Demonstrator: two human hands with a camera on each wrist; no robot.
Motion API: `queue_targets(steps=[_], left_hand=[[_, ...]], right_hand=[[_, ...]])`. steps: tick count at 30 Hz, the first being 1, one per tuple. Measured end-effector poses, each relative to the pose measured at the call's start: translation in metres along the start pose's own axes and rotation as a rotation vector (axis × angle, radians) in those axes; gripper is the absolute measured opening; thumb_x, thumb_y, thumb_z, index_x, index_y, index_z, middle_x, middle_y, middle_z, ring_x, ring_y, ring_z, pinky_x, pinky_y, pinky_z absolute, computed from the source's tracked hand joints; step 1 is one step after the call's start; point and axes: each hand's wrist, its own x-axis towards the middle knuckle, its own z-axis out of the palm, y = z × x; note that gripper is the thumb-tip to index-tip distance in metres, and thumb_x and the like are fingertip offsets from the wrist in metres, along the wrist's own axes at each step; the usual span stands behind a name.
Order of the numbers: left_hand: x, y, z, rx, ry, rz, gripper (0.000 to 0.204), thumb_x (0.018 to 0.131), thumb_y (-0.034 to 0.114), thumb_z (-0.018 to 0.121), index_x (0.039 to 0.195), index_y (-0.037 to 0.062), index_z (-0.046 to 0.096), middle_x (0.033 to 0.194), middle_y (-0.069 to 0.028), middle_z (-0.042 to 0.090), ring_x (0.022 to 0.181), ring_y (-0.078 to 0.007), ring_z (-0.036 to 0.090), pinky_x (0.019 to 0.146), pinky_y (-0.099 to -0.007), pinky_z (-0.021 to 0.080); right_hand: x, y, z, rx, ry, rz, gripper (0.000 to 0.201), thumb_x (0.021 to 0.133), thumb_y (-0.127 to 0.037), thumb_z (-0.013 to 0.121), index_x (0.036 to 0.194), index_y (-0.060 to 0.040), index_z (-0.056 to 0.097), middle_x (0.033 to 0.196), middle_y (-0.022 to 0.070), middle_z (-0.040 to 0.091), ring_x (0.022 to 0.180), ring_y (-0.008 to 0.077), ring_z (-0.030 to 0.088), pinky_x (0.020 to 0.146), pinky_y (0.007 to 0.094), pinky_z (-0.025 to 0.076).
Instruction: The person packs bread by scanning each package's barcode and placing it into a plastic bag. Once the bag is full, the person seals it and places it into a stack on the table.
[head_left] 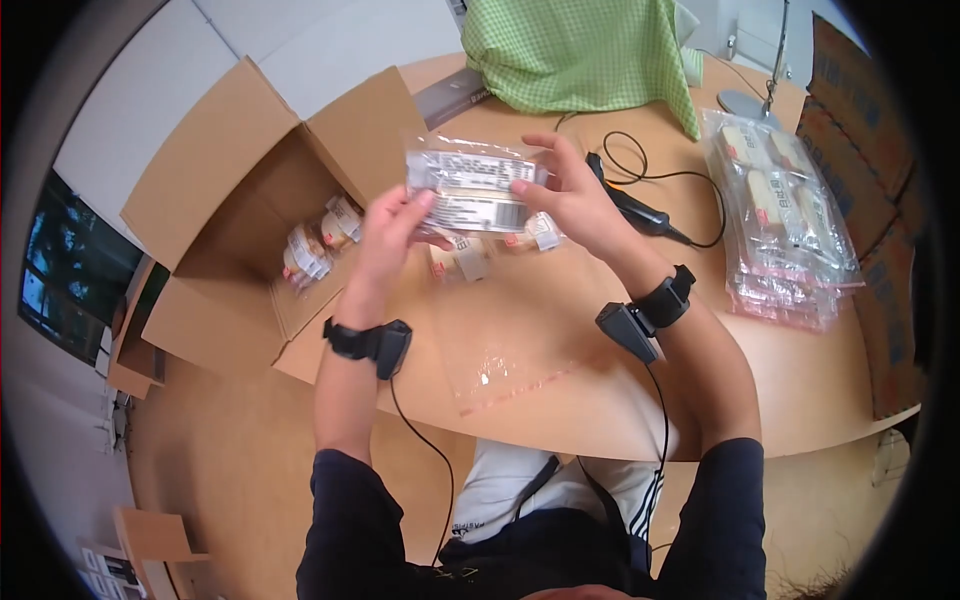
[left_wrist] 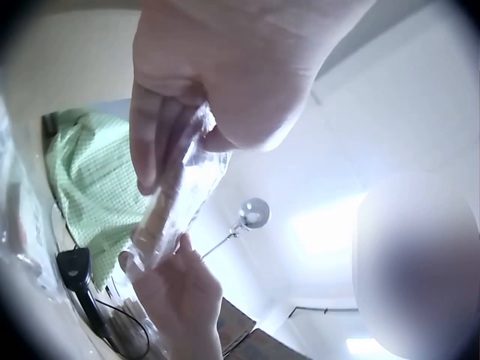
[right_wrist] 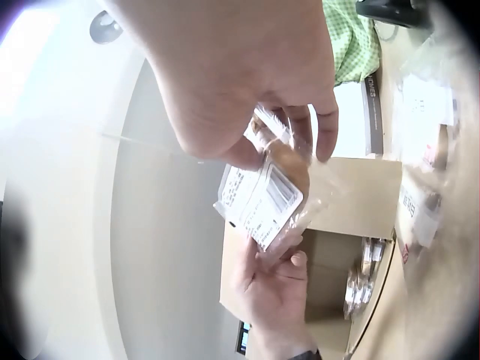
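Observation:
Between both hands is a clear-wrapped bread pack (head_left: 470, 190), its white printed label and barcode facing up toward the head camera. My left hand (head_left: 388, 228) pinches its left end, thumb on top. The right hand (head_left: 578, 200) grips the other end, thumb on the label near the barcode. In the right wrist view a browned bread edge (right_wrist: 292, 166) shows through the wrapper. Just beyond the hands, more wrapped bread packs (head_left: 462, 262) lie on the table, partly hidden by the held one. A large clear plastic bag (head_left: 510, 365) lies flat in front of them.
An open cardboard box (head_left: 205, 160) on the left contains several wrapped packs (head_left: 305, 255). Bagged bread (head_left: 785, 205) is stacked at the right. A black handheld scanner (head_left: 638, 212) with a coiled cable lies behind the right hand. Green checked cloth (head_left: 580, 50) drapes something at the back.

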Motion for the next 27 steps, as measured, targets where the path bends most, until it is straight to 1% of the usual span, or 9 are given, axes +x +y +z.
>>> queue_targets(steps=[3, 8, 9, 15, 19, 21, 22, 24, 27], left_hand=[[0.015, -0.034, 0.007, -0.297, -0.169, -0.093, 0.038, 0.096, 0.02, 0.059, 0.124, -0.0041, 0.054, 0.109, -0.0158, 0.067, 0.088, -0.0224, 0.07, 0.071, -0.0352, 0.061], [0.014, -0.066, 0.024, -0.29, -0.159, -0.253, 0.046, 0.093, 0.017, 0.063, 0.13, -0.0059, 0.048, 0.119, -0.0177, 0.063, 0.105, -0.026, 0.066, 0.086, -0.0431, 0.059], [0.012, -0.073, 0.024, -0.338, -0.145, -0.265, 0.046, 0.093, 0.016, 0.062, 0.13, -0.0061, 0.048, 0.121, -0.0183, 0.062, 0.105, -0.0266, 0.066, 0.086, -0.0425, 0.059], [0.012, -0.087, 0.012, -0.467, -0.111, -0.248, 0.043, 0.097, 0.015, 0.057, 0.133, -0.0064, 0.045, 0.123, -0.0208, 0.061, 0.107, -0.0294, 0.065, 0.09, -0.0412, 0.056], [0.012, -0.097, 0.013, -0.538, -0.102, -0.256, 0.041, 0.099, 0.015, 0.054, 0.133, -0.0063, 0.044, 0.123, -0.0217, 0.061, 0.109, -0.0309, 0.065, 0.095, -0.0421, 0.053], [0.012, -0.098, 0.014, -0.532, -0.116, -0.244, 0.041, 0.1, 0.015, 0.054, 0.133, -0.0061, 0.044, 0.124, -0.0215, 0.061, 0.11, -0.0314, 0.064, 0.097, -0.0421, 0.053], [0.011, -0.098, 0.015, -0.525, -0.134, -0.233, 0.041, 0.1, 0.015, 0.054, 0.134, -0.006, 0.044, 0.124, -0.0214, 0.06, 0.111, -0.0319, 0.064, 0.098, -0.0422, 0.052], [0.011, -0.099, 0.016, -0.539, -0.111, -0.24, 0.042, 0.1, 0.015, 0.054, 0.134, -0.0058, 0.043, 0.125, -0.021, 0.06, 0.112, -0.0322, 0.063, 0.099, -0.0423, 0.052], [0.011, -0.101, 0.015, -0.553, -0.094, -0.243, 0.042, 0.1, 0.016, 0.055, 0.134, -0.0049, 0.043, 0.127, -0.0201, 0.059, 0.113, -0.0325, 0.063, 0.1, -0.0426, 0.051]], right_hand=[[0.007, 0.009, -0.013, -0.11, 0.003, 0.024, 0.063, 0.09, -0.015, 0.067, 0.141, 0.001, 0.034, 0.115, 0.0193, 0.058, 0.102, 0.0249, 0.06, 0.087, 0.0349, 0.049], [0.009, 0.032, -0.03, -0.372, -0.051, 0.053, 0.059, 0.095, -0.026, 0.061, 0.141, 0.0021, 0.036, 0.109, 0.0216, 0.062, 0.103, 0.0287, 0.062, 0.089, 0.038, 0.049], [0.015, 0.04, -0.037, -0.415, 0.014, 0.015, 0.059, 0.095, -0.029, 0.057, 0.14, 0.0035, 0.037, 0.108, 0.0224, 0.064, 0.102, 0.0303, 0.063, 0.089, 0.0376, 0.049], [0.021, 0.07, -0.085, -0.816, 0.364, -0.098, 0.035, 0.084, -0.008, 0.056, 0.117, 0.0041, 0.055, 0.106, 0.0213, 0.062, 0.097, 0.0372, 0.062, 0.086, 0.0417, 0.05], [0.021, 0.076, -0.093, -0.908, 0.387, -0.165, 0.035, 0.08, -0.004, 0.058, 0.114, 0.0035, 0.057, 0.107, 0.0215, 0.06, 0.103, 0.0382, 0.058, 0.088, 0.0448, 0.049], [0.018, 0.073, -0.092, -1.25, 0.324, -0.055, 0.036, 0.081, -0.008, 0.056, 0.116, 0.0017, 0.057, 0.116, 0.0212, 0.059, 0.115, 0.0385, 0.054, 0.093, 0.0485, 0.047], [0.016, 0.073, -0.091, -1.248, 0.323, -0.055, 0.036, 0.081, -0.008, 0.056, 0.116, 0.0017, 0.057, 0.116, 0.0212, 0.059, 0.115, 0.0385, 0.054, 0.093, 0.0485, 0.047], [0.013, 0.066, -0.088, -1.319, 0.129, 0.365, 0.039, 0.081, -0.013, 0.054, 0.118, -0.0005, 0.058, 0.124, 0.0205, 0.058, 0.124, 0.0392, 0.048, 0.098, 0.0516, 0.044], [0.011, 0.058, -0.089, -1.331, -0.049, 0.52, 0.041, 0.082, -0.016, 0.052, 0.12, -0.0006, 0.057, 0.13, 0.0219, 0.055, 0.13, 0.0375, 0.045, 0.1, 0.0534, 0.043]])
